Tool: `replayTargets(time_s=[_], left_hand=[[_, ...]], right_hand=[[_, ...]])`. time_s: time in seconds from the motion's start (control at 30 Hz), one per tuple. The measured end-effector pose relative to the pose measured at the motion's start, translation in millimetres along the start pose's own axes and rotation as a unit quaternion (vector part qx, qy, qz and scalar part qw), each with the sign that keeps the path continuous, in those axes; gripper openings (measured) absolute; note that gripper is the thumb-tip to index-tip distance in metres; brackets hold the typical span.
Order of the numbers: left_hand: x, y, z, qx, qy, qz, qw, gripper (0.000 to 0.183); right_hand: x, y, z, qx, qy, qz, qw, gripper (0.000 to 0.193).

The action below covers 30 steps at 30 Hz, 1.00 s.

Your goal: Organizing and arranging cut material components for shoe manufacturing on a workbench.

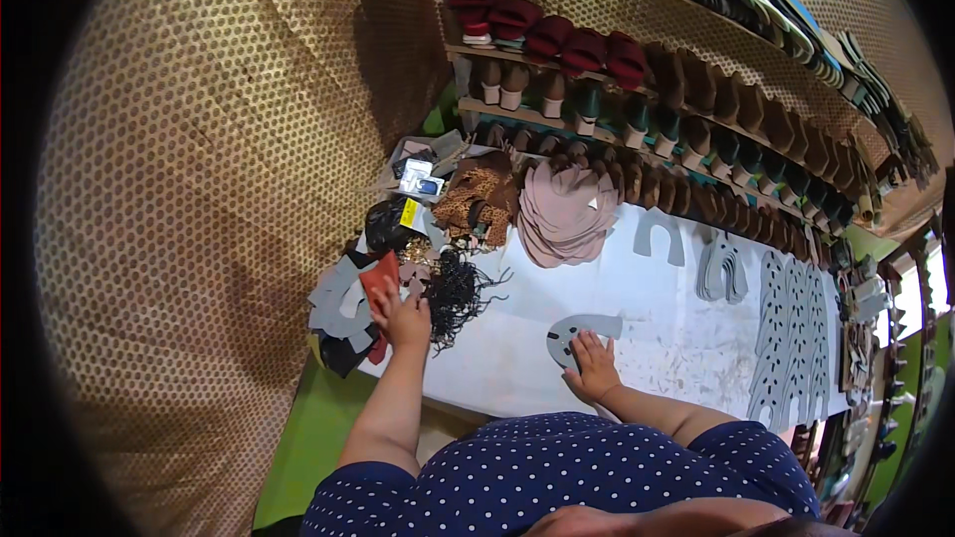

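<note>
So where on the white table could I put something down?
Bare white table shows between the grey piece under the right hand and the dark-marked grey strips, though it's smudged. A smaller gap lies between that piece and the black strands. The left end is crowded with scraps around the left hand.

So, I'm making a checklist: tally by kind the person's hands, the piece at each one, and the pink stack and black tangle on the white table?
Left hand and right hand: 2
Orange-red piece at the left hand: 1
Gray curved piece under the right hand: 1
Pink stack: 1
Black tangle: 1
Total: 6
</note>
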State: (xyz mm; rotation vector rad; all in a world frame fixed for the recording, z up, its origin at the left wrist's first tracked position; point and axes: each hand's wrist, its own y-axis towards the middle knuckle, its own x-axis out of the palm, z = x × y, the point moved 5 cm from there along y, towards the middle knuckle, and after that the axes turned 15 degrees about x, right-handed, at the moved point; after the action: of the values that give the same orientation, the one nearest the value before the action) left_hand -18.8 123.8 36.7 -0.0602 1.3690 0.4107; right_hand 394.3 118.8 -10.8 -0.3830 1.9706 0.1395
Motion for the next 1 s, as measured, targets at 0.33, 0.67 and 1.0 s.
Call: replayTargets(time_s=[0.33, 0.67, 1.0], left_hand=[[-8.9, 22.3, -11.8, -0.026, -0.06, 0.024, 0.998, 0.027], [4.8, 28.1, -37.0, -0.02, -0.086, 0.045, 0.995, 0.015], [-10.0, -13.4, -41.7, -0.02, -0.095, 0.115, 0.989, 0.031]], right_hand=[[5.1, 3.1, 0.5, 0.014, -0.054, -0.015, 0.998, 0.079], [6.8, -1.3, -1.9, 0.017, -0.055, 0.001, 0.998, 0.081], [-2.3, 5.1, -9.6, 0.016, -0.088, -0.019, 0.996, 0.076]])
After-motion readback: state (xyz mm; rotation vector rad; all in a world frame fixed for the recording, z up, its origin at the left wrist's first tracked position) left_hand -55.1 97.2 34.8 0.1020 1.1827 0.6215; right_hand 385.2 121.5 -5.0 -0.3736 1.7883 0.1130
